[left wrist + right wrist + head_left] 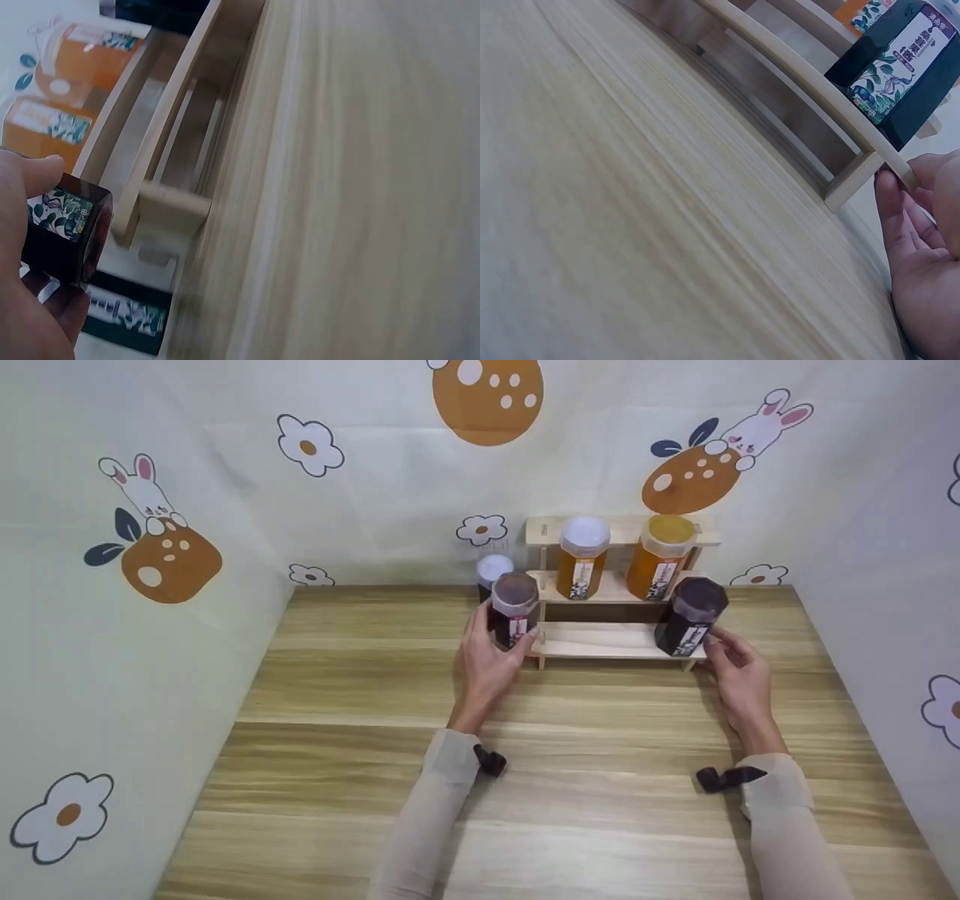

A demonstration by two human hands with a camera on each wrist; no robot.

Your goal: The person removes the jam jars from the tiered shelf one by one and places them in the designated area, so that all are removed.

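Observation:
My left hand (487, 664) grips a dark jar (515, 615) with a translucent lid, fingers and thumb round its sides. The jar is raised at the left end of a small wooden tiered rack (592, 639). In the left wrist view that jar (64, 232) is tilted, its leafy label showing. At the rack's right end my right hand (742, 675) pinches the end of the lower shelf (870, 139). Just above those fingers, another dark jar (691, 619) stands on that shelf. Behind, two amber jars (581, 562) stand on the middle shelf.
A dark jar with a white lid (495, 566) stands on the wooden table (360, 675) left of the rack, partly hidden behind the held jar. Close behind the rack is a patterned cloth wall (390, 502), with more cloth at both sides.

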